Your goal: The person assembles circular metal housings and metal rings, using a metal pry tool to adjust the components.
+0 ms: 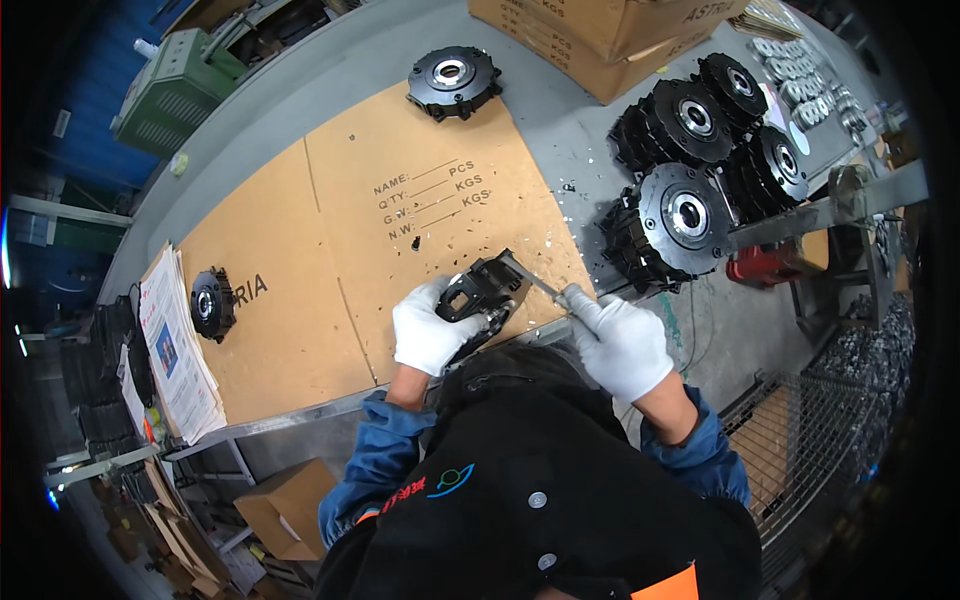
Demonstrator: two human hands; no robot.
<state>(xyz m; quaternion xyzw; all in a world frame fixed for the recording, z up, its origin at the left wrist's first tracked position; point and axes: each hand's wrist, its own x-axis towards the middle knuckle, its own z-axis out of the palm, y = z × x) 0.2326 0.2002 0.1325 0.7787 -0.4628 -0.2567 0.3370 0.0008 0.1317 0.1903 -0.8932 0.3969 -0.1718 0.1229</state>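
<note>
My left hand (430,326), in a white glove, is closed on a black moulded part (484,290) with a squarish opening and notched edges. The part is tilted on edge near the front rim of the cardboard. My right hand (622,342), also gloved, grips a narrow flat grey hand tool that looks like a file (534,276). The tool's far tip meets the upper edge of the part. My left palm hides part of the black piece, and my right fingers cover the tool's rear end.
Printed cardboard (350,200) with dark shavings covers the grey table. One black toothed disc (453,82) sits at its far edge, another (212,304) at left by stacked papers (178,340). Stacked discs (686,215) stand right, a carton (610,40) behind. A wire-mesh cage (800,430) stands lower right.
</note>
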